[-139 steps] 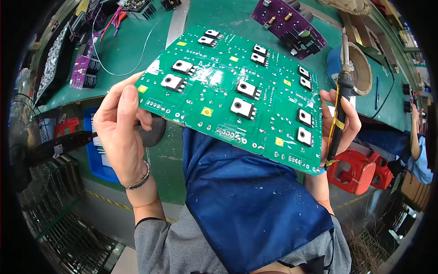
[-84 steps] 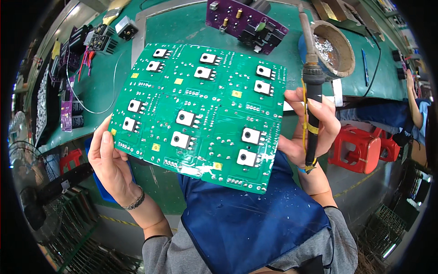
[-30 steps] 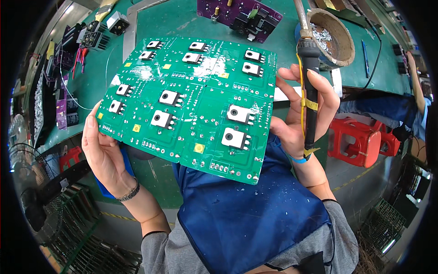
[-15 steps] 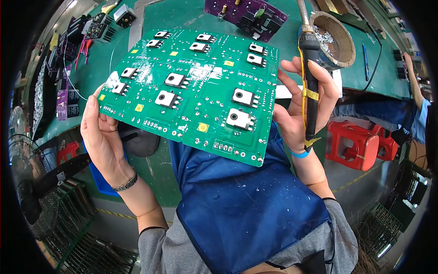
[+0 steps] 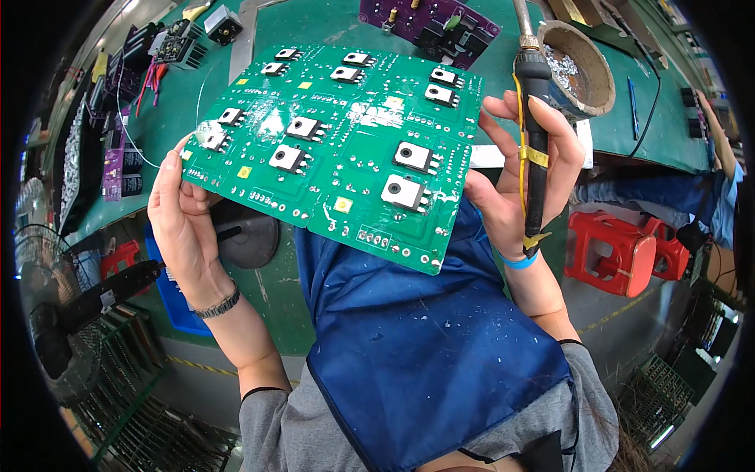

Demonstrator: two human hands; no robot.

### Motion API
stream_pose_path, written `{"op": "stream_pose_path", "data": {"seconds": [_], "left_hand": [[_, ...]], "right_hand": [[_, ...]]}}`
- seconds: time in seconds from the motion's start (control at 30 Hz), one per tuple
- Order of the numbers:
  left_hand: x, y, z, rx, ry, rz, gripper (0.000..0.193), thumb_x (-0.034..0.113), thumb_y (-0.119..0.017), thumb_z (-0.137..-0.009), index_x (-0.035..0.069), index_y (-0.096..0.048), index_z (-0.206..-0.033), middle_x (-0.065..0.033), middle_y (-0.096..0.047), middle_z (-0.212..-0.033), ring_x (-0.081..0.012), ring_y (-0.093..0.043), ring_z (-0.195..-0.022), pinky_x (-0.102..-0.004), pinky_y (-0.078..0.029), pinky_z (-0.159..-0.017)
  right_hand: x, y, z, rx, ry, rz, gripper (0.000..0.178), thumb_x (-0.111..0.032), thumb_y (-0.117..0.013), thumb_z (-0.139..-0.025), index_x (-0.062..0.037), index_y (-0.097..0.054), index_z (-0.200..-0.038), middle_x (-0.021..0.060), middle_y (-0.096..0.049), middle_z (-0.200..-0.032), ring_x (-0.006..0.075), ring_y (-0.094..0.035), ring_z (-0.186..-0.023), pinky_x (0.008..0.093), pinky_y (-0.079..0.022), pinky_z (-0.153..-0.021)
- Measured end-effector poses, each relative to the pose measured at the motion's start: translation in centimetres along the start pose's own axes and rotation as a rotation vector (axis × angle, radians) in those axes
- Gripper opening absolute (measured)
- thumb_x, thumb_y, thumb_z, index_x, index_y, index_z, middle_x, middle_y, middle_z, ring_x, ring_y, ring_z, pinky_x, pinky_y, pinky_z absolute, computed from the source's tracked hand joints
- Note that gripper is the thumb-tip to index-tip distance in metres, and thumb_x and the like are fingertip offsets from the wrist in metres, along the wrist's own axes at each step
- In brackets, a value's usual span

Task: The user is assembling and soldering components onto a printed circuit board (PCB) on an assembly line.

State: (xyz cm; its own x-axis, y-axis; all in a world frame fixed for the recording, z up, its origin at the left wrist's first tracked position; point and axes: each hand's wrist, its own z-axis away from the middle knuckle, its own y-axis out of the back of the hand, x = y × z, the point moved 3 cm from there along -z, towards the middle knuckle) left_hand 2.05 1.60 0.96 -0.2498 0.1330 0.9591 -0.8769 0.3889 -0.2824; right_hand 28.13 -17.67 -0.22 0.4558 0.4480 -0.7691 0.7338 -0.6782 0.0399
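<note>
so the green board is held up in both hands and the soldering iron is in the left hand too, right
Not quite: the soldering iron is in the right hand, not the left hand, as the head view shows. The green board is indeed held up in both hands.

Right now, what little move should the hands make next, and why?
Maybe tilt the green board a little: bright glare washes out spots on it. The left hand holds its left edge; the right hand, at its right edge, also holds a soldering iron, so I'd go gently.
</note>
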Motion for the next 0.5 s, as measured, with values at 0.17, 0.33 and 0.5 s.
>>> {"op": "stream_pose_path", "data": {"seconds": [0.17, 0.33, 0.5], "left_hand": [[0.1, -0.8, 0.0, 0.142, 0.015, -0.066, 0.031, 0.02, -0.051, -0.094, -0.005, -0.057, -0.111, 0.0036, -0.059, -0.075, 0.0005, -0.049, -0.058, -0.0138, -0.039, -0.05], [0.3, -1.1, 0.1, 0.154, 0.002, -0.069, 0.031, 0.021, -0.052, -0.093, -0.004, -0.058, -0.11, 0.0038, -0.058, -0.073, 0.0006, -0.048, -0.058, -0.0138, -0.039, -0.05], [0.8, -1.0, 0.5, 0.115, -0.019, -0.04, 0.031, 0.022, -0.054, -0.092, -0.004, -0.059, -0.109, 0.0037, -0.058, -0.073, 0.0009, -0.048, -0.057, -0.0136, -0.038, -0.05]], "right_hand": [[0.2, -0.1, 0.0, 0.018, -0.003, -0.006, 0.078, -0.013, -0.082, -0.064, -0.0008, -0.035, -0.125, 0.014, -0.043, -0.119, 0.0227, -0.054, -0.108, 0.0396, -0.05, -0.091], [0.4, 0.0, 0.1, 0.02, -0.021, -0.007, 0.077, -0.013, -0.081, -0.066, -0.0002, -0.035, -0.125, 0.015, -0.044, -0.12, 0.0235, -0.054, -0.108, 0.04, -0.05, -0.091], [0.3, 0.0, 0.5, 0.029, -0.073, -0.037, 0.074, -0.012, -0.08, -0.068, 0.0009, -0.035, -0.125, 0.0165, -0.044, -0.121, 0.0248, -0.054, -0.109, 0.0406, -0.049, -0.092]]}}
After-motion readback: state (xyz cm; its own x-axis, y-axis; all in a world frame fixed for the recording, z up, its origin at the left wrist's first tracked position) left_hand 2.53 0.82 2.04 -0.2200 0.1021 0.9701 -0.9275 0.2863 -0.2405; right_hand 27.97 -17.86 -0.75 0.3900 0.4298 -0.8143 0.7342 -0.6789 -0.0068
